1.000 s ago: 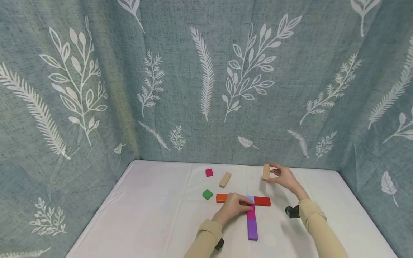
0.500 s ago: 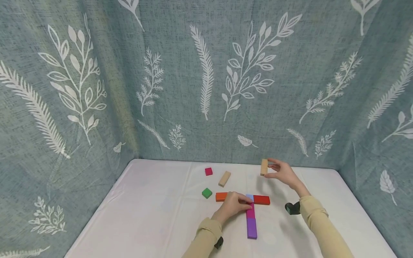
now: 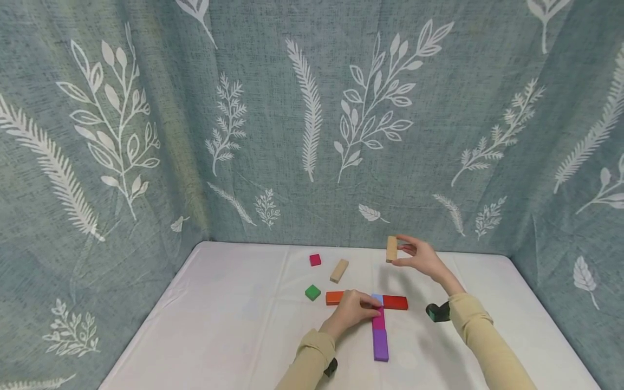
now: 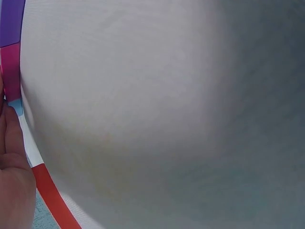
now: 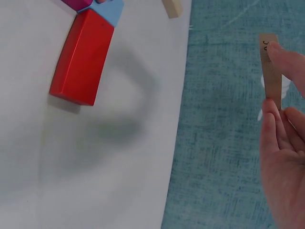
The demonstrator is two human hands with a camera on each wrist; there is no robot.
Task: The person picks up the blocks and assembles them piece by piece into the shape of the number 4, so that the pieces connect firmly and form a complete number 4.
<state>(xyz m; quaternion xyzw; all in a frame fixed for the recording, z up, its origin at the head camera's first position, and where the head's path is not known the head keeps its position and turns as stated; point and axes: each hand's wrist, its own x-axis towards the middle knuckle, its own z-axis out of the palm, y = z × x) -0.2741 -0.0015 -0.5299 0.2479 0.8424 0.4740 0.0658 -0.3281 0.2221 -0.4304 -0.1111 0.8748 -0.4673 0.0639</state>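
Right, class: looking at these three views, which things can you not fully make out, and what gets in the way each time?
- Orange block: head view, its right end is covered by the left hand.
- Purple block: left wrist view, cut off by the left and top edges.
- Writing on the tan block: right wrist view, partly under the right hand's fingertip, too small to read.

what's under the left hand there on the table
The left hand rests on the row of flat blocks, covering the stretch between the orange block and the light blue block. What lies beneath it is hidden.
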